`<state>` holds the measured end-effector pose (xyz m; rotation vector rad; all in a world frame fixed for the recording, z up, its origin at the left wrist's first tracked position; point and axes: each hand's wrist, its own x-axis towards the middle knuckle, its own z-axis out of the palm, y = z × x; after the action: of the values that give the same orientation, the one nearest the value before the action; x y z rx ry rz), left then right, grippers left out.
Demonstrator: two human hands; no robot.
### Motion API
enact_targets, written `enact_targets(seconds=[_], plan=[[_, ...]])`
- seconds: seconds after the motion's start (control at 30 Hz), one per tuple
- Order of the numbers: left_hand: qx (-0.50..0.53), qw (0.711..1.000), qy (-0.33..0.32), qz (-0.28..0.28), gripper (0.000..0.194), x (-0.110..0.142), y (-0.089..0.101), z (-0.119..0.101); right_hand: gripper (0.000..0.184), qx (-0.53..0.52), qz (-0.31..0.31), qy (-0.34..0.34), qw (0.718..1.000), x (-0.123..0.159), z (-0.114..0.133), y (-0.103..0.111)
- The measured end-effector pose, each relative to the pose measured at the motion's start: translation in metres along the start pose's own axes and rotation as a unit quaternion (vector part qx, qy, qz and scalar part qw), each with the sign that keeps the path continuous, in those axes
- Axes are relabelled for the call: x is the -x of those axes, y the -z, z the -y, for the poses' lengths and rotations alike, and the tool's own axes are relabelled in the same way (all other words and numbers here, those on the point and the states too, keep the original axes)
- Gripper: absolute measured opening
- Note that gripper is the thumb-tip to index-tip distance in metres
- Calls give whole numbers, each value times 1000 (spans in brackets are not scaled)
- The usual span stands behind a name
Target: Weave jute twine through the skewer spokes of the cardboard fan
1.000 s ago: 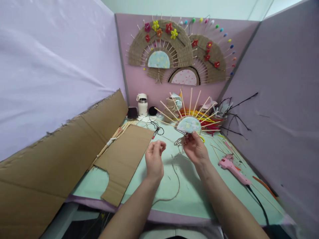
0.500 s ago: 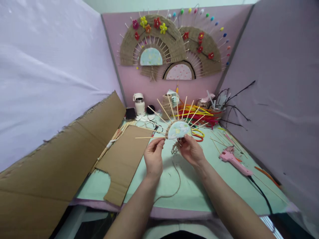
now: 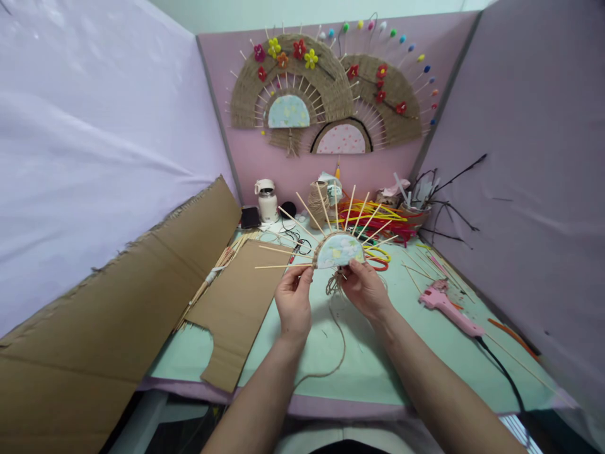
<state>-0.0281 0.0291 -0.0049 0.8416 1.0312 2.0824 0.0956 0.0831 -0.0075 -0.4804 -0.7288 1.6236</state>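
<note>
I hold a small half-round fan piece (image 3: 339, 251) with pale blue flowered paper and several wooden sticks fanning out from its rim. My left hand (image 3: 293, 301) pinches its lower left corner, near a horizontal stick. My right hand (image 3: 365, 289) pinches the lower right edge, where a tangle of jute twine (image 3: 333, 285) hangs. The twine trails down across the green table (image 3: 359, 359) towards me.
Cardboard sheets (image 3: 236, 302) and a bundle of sticks (image 3: 212, 274) lie at left. A pink glue gun (image 3: 449, 309) with a black cable rests at right. Pipe cleaners (image 3: 378, 217), a twine spool (image 3: 317, 195), a white jar (image 3: 267, 200) stand at the back. Finished fans (image 3: 326, 94) hang on the wall.
My left hand, free one second ago, came up and pinched the fan's left corner. The fan moved left and lower, turning more level.
</note>
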Motion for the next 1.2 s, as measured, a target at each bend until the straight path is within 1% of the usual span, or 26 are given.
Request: enact_targets(seconds=[0.13,0.4,0.53,0.73,0.9,1.1,1.2], plan=[[11,1000,6,-8,21,-1,-1,-1,28,6,-11,19,1000,2,0,-2],[38,999,27,-15,22,-1,-1,0,28,49,-18,56,997,5,2,-6],[54,997,39,-24,25,-1,-2,-1,29,50,-27,58,997,5,1,-5],[75,995,48,-37,27,-1,-4,-4,35,43,-45,47,997,6,2,-6],[93,993,56,-45,28,-1,-6,-8,35,63,-37,60,996,7,2,-6],[120,989,75,-43,25,-2,-8,-14,28,82,5,83,993,10,3,-9],[123,989,78,-42,25,-3,-8,-14,28,98,8,88,991,10,2,-8]])
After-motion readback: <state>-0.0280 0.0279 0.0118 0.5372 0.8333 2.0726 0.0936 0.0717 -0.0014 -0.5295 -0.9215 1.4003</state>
